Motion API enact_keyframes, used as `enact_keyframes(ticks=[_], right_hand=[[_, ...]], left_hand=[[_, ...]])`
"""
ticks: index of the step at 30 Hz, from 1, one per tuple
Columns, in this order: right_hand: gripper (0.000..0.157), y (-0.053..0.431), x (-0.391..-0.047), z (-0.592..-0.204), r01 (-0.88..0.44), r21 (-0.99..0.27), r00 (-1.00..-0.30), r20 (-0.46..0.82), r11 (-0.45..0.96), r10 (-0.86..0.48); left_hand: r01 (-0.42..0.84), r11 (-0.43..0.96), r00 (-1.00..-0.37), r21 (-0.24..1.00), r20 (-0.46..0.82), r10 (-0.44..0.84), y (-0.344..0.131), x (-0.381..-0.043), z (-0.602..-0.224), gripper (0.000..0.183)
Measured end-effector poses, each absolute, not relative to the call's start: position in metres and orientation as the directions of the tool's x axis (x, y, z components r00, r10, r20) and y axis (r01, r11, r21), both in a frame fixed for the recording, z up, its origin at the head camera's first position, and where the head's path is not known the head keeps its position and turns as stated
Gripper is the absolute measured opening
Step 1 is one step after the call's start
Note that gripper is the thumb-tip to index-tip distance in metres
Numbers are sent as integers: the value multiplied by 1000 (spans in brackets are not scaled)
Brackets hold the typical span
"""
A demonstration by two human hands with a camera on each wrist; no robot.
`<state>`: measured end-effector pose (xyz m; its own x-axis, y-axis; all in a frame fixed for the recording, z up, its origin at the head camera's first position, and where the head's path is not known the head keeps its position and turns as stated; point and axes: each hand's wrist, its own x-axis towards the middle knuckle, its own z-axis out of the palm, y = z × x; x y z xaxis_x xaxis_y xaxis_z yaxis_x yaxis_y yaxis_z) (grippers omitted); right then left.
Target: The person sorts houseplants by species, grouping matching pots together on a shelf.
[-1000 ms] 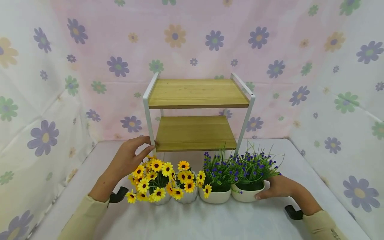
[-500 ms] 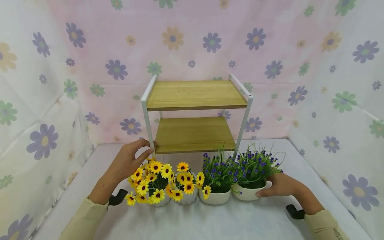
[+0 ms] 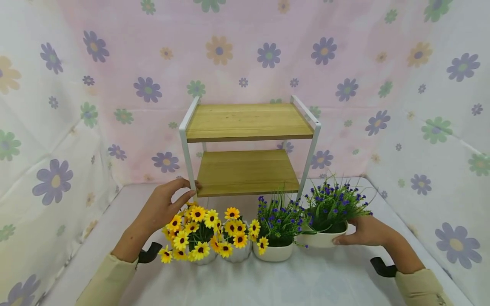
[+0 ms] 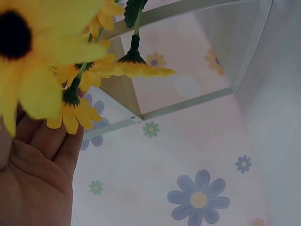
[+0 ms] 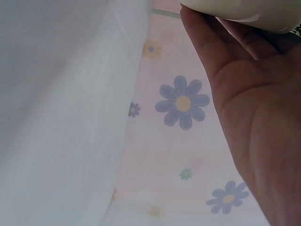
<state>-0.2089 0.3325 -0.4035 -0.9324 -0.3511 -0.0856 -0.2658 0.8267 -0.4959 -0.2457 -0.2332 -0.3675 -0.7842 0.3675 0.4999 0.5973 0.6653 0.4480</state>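
Observation:
In the head view my right hand (image 3: 369, 233) holds the rightmost potted plant (image 3: 337, 206), with purple flowers and a cream oval pot, thumb on its front. It appears lifted and slightly tilted; the fingers behind it are hidden. The right wrist view shows the pot's underside (image 5: 249, 12) above that hand's fingers. My left hand (image 3: 162, 206) grips the white left front post of a two-tier shelf rack (image 3: 249, 123), beside the lower wooden board (image 3: 246, 172). Yellow flowers (image 4: 28, 61) cover much of the left hand's fingers in the left wrist view.
Along the rack's front stand another purple-flowered plant (image 3: 277, 225) and two pots of yellow daisy-like flowers, one on the left (image 3: 191, 233) and one nearer the middle (image 3: 235, 233). A white cloth (image 3: 298, 284) covers the table. Flower-patterned fabric (image 3: 241, 51) encloses the back and sides.
My right hand has raised the rightmost potted plant and moved it a little right, apart from its neighbour. The left hand stays at the rack's post. The head view has shifted slightly.

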Motion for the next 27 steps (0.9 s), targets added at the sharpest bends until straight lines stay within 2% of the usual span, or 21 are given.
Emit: enact_keyframes(ticks=[14,18,24,27], right_hand=[[90,334,-209,-395,-435,-587,-887,149,682,-438],[94,333,-206,-390,-445,-580,-887,185,682,-422],[112,332,-206,-386,-523,-649,-842,295,553,-451],[114,334,-207,-383,-558,-660,-818,337,503,-466]], left_hand=[[607,651,-777,456,512,366,-233,-245,-369,17],[602,651,-782,463,508,362,-233,-246,-368,16],[602,642,-785,475,501,365,-233,-247,-368,16],[604,638,-784,478,503,365,-233,-248,-368,16]])
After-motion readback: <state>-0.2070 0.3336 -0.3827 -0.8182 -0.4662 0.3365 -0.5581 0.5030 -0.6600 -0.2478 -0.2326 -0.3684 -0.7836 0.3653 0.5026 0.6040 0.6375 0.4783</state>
